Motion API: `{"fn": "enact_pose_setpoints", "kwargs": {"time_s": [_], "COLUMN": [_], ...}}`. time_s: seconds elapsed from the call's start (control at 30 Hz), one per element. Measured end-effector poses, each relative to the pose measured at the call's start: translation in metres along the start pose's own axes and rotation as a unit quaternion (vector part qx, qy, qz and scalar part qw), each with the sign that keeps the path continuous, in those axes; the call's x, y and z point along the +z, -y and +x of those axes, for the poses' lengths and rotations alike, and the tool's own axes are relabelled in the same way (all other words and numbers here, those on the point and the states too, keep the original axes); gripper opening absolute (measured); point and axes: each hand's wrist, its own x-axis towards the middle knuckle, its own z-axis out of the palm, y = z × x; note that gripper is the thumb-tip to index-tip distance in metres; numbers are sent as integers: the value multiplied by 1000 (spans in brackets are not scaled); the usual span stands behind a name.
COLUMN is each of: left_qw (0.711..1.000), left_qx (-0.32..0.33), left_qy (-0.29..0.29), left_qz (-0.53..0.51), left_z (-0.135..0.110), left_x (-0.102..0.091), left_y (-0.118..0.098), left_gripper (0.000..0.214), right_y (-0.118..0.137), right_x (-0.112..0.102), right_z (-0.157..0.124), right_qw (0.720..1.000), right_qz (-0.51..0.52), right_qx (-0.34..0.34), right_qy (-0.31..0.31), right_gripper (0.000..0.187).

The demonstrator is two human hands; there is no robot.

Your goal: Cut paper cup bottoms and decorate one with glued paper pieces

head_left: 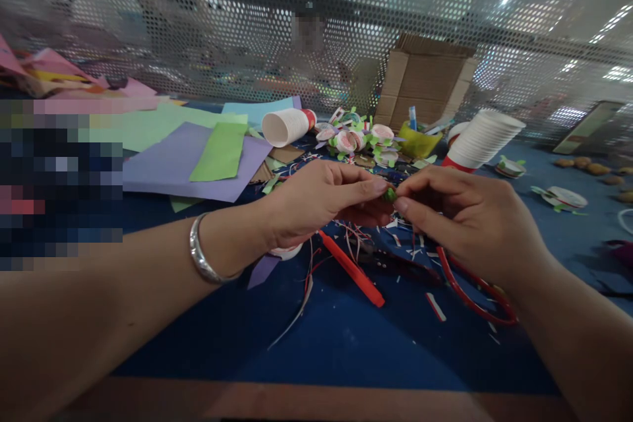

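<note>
My left hand point(341, 194) and my right hand point(455, 208) meet above the blue table, fingertips closed in a pinch. A small crumpled green piece point(390, 194), apparently paper, sits between them; both hands seem to grip it. Below lie a red marker point(352, 270) and scissors with red handles point(475, 297), the blades partly hidden among paper scraps. Under my left wrist, a round white paper piece point(287, 252) and a purple paper piece point(264, 270) peek out. Thin red and white strips point(306, 297) lie close by.
Behind my hands is a pile of small paper turtles point(353, 138). Paper cups point(487, 138) are stacked at right, and another cup point(287, 126) lies at left. Purple paper point(163, 165) and green paper point(220, 151) are spread left. A cardboard piece point(425, 79) leans against the perforated screen point(222, 26).
</note>
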Motion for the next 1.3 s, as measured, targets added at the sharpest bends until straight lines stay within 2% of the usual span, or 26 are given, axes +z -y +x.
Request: {"fn": "enact_pose_setpoints", "kwargs": {"time_s": [0.6, 0.73, 1.0, 1.13, 1.23, 1.3], "left_qw": [998, 998, 985, 965, 951, 942], "left_qx": [27, 36, 49, 93, 119, 135], "left_qy": [49, 34, -54, -80, -79, -76], "left_qz": [6, 32, 158, 234, 273, 297], "left_z": [1, 1, 3, 6, 7, 6], "left_x": [-9, -6, 2, -3, -9, -11], "left_y": [4, 4, 7, 11, 14, 15], "left_gripper": [12, 10, 5, 10, 12, 11], "right_y": [-1, -2, 0, -13, -43, -68], "right_x": [-2, -1, 3, -16, -48, -70], "right_z": [0, 1, 3, 7, 11, 13], "right_qw": [999, 999, 999, 997, 979, 942], "right_qz": [20, 15, -35, -74, -146, -238], "right_qx": [42, 36, 9, 33, 137, 236], "right_qy": [-3, 0, 12, 21, 25, 34], "right_gripper": [9, 10, 10, 14, 28, 27]}}
